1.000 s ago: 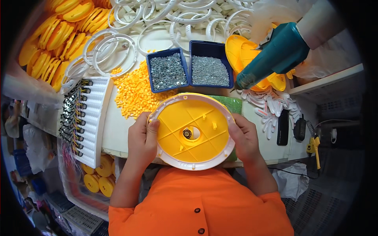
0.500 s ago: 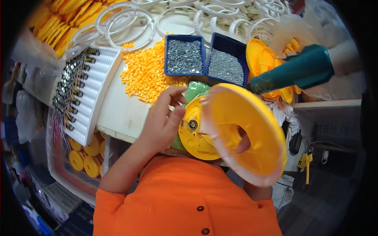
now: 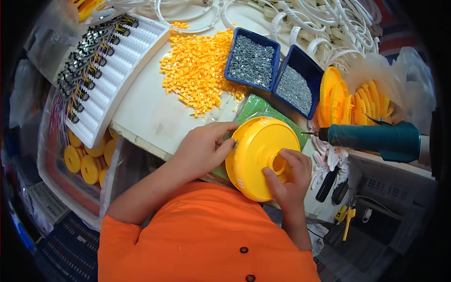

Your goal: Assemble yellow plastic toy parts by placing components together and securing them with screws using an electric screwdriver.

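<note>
Yellow domed cover [image 3: 252, 162] has swung leftward; I see the left hand [image 3: 205, 143] half-curled at its rim [image 3: 229, 165], grip unclear, the right hand [image 3: 292, 181] clasping its hub [image 3: 268, 158].

The left forearm [image 3: 148, 190] slants inward from the left side of the shirt [image 3: 202, 230]; beyond the shirt, the left hand [image 3: 206, 143] lies back upward, fingers bent. From the shirt's right side rises the right forearm [image 3: 298, 232], its right hand [image 3: 292, 183] curved, thumb and fingers apart.

The tabletop [image 3: 145, 117] is brightly lit, the surroundings below dim. Fisheye distortion bends edges toward the black rim.
</note>
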`<action>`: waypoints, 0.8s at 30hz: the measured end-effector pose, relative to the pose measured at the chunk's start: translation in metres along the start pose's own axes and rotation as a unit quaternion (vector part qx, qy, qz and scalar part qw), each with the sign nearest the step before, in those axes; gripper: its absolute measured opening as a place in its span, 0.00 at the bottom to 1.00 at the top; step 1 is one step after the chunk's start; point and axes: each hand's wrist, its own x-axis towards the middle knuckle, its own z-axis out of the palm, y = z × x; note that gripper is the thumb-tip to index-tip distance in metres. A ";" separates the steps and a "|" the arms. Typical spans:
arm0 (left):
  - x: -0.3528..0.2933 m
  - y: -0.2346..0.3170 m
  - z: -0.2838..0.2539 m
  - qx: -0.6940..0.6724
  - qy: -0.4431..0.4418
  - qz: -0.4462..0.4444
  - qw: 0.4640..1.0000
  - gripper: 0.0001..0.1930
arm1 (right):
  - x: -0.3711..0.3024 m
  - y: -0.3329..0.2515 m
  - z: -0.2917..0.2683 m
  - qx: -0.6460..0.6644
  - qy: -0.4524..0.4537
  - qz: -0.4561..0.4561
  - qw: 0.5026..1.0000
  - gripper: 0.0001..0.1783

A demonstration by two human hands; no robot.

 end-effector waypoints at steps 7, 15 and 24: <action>0.005 -0.007 -0.007 -0.019 -0.046 -0.010 0.999 0.19 | 0.013 -0.010 0.001 -0.025 -0.045 -0.023 0.998 0.25; 0.005 -0.003 -0.008 0.003 -0.036 0.010 0.999 0.19 | 0.014 -0.007 0.002 -0.058 -0.073 -0.028 0.995 0.23; 0.005 0.005 0.022 0.022 0.029 0.059 0.998 0.22 | -0.002 0.018 0.018 -0.026 -0.005 -0.095 0.995 0.24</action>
